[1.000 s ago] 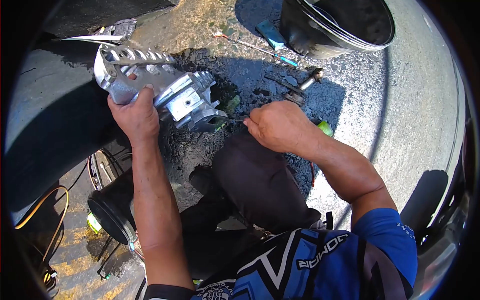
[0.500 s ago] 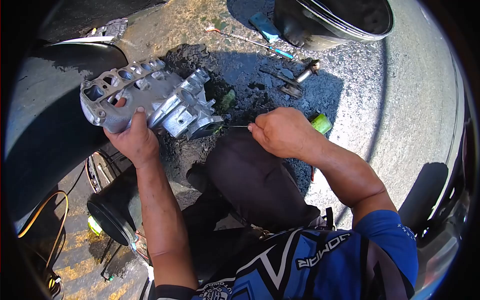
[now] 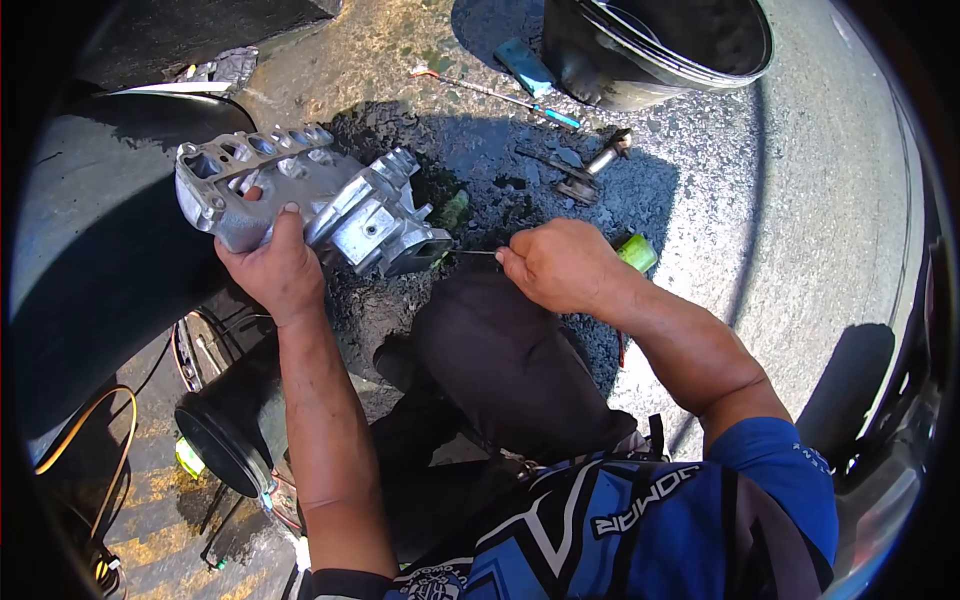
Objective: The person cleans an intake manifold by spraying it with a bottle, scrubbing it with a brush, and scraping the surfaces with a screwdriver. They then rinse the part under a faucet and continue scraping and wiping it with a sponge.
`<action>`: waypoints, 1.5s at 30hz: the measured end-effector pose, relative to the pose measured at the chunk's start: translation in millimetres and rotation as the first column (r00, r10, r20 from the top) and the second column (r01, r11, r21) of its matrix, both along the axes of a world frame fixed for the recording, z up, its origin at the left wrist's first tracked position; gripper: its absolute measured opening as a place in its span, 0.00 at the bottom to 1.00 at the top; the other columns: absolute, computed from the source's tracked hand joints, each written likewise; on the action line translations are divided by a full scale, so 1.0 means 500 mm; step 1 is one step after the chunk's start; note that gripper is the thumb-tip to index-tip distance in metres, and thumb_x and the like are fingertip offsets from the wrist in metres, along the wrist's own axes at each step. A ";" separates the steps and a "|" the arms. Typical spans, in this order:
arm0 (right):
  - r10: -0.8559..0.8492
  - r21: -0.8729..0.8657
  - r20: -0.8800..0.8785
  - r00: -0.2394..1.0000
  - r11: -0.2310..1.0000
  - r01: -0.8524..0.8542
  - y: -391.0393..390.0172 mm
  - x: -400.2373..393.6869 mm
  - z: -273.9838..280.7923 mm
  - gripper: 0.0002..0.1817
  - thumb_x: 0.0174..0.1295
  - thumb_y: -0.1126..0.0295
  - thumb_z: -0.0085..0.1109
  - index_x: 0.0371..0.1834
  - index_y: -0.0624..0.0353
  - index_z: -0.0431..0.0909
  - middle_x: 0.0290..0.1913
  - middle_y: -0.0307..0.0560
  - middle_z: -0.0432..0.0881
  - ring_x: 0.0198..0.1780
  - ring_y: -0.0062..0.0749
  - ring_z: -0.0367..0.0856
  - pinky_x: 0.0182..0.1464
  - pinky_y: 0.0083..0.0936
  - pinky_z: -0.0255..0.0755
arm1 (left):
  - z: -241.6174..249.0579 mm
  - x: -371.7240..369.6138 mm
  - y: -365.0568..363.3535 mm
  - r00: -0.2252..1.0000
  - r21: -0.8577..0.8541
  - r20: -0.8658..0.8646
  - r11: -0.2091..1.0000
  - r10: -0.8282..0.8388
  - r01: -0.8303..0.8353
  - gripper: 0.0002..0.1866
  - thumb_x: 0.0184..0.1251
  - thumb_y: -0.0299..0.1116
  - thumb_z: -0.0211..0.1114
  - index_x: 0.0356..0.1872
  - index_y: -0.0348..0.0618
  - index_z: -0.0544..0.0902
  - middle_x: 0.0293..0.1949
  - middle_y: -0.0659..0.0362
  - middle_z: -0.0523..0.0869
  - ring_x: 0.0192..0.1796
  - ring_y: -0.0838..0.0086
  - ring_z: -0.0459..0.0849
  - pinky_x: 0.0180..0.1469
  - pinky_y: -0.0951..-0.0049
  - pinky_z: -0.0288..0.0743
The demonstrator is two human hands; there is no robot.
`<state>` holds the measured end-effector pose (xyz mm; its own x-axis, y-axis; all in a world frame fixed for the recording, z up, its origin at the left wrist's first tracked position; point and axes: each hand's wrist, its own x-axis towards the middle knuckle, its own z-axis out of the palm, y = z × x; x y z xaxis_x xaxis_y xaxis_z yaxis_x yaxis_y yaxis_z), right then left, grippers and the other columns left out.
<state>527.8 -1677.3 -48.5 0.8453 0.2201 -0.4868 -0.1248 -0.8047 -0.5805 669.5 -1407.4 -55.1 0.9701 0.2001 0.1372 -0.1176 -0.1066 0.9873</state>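
My left hand (image 3: 275, 270) grips the lower left end of a silver cast-metal part (image 3: 335, 205), its thumb on top and a fingertip showing in an opening. The part is held up and tilted, with a row of ports along its upper edge and a square opening at its lower right. My right hand (image 3: 560, 265) is closed on a thin rod (image 3: 475, 252), pinched between thumb and fingers. The rod points left toward the square opening; some green shows at that opening. The rest of the rod is hidden.
A large black bucket (image 3: 650, 60) stands at the top right. A blue block (image 3: 524, 66), a brush with a blue handle (image 3: 555, 116), a metal pipe piece (image 3: 605, 157) and a green object (image 3: 637, 254) lie on wet ground. A black container (image 3: 220, 445) is at the lower left.
My left hand and the metal part have moved slightly right, and the part has turned a little. My right hand has barely moved and still pinches the rod.
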 end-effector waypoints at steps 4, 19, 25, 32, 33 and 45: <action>-0.008 -0.003 0.115 0.993 1.000 0.008 0.016 0.001 -0.021 0.21 0.73 0.57 0.54 0.26 0.59 0.81 0.25 0.58 0.84 0.33 0.60 0.85 0.38 0.53 0.79 | 0.013 -0.004 -0.018 1.000 0.006 0.023 1.000 0.001 -0.002 0.31 0.56 0.13 0.70 0.62 0.33 0.69 0.58 0.50 0.80 0.60 0.64 0.82 0.65 0.61 0.77; -0.121 -0.129 0.175 0.977 0.981 0.144 -0.201 -0.127 -0.170 0.18 0.71 0.57 0.57 0.28 0.59 0.80 0.30 0.55 0.83 0.38 0.57 0.85 0.41 0.50 0.79 | 0.000 0.075 0.046 1.000 -0.013 0.012 1.000 0.004 -0.004 0.21 0.59 0.14 0.67 0.55 0.34 0.79 0.51 0.54 0.85 0.52 0.66 0.85 0.60 0.64 0.78; -0.176 -0.304 0.049 0.983 0.935 0.183 -0.174 -0.228 -0.323 0.16 0.70 0.55 0.59 0.34 0.57 0.84 0.38 0.54 0.86 0.45 0.54 0.86 0.50 0.49 0.79 | -0.013 0.102 0.095 0.999 -0.030 -0.032 0.999 0.016 -0.017 0.20 0.57 0.15 0.67 0.54 0.33 0.81 0.50 0.53 0.86 0.52 0.64 0.86 0.59 0.61 0.78; -0.073 -0.341 -0.102 0.992 0.939 0.034 -0.117 -0.178 -0.341 0.17 0.68 0.55 0.62 0.44 0.58 0.86 0.49 0.57 0.85 0.55 0.53 0.84 0.58 0.46 0.78 | -0.025 0.063 0.155 0.996 -0.132 -0.070 0.990 0.047 -0.056 0.26 0.57 0.14 0.64 0.61 0.31 0.77 0.57 0.48 0.83 0.57 0.59 0.85 0.64 0.56 0.77; -0.054 -0.328 0.015 0.998 0.943 0.056 -0.112 -0.179 -0.347 0.15 0.65 0.57 0.66 0.41 0.59 0.84 0.42 0.58 0.84 0.50 0.57 0.85 0.54 0.49 0.78 | -0.033 0.052 0.169 0.996 -0.148 -0.071 0.987 0.049 -0.059 0.27 0.57 0.15 0.64 0.61 0.30 0.77 0.58 0.48 0.82 0.58 0.59 0.84 0.65 0.56 0.77; -0.024 -0.025 0.050 0.998 0.999 0.025 -0.048 0.003 -0.267 0.18 0.69 0.58 0.62 0.52 0.61 0.83 0.50 0.62 0.84 0.55 0.61 0.82 0.58 0.49 0.76 | -0.129 -0.110 0.344 0.967 -0.205 -0.161 0.951 0.200 -0.231 0.23 0.58 0.17 0.74 0.55 0.39 0.80 0.57 0.55 0.85 0.60 0.64 0.83 0.70 0.57 0.72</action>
<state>529.5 -1701.4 -182.0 0.8733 0.1872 -0.4498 -0.1162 -0.8166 -0.5654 614.6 -1235.4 -119.7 0.9069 0.4165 -0.0643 0.0213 0.1071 0.9940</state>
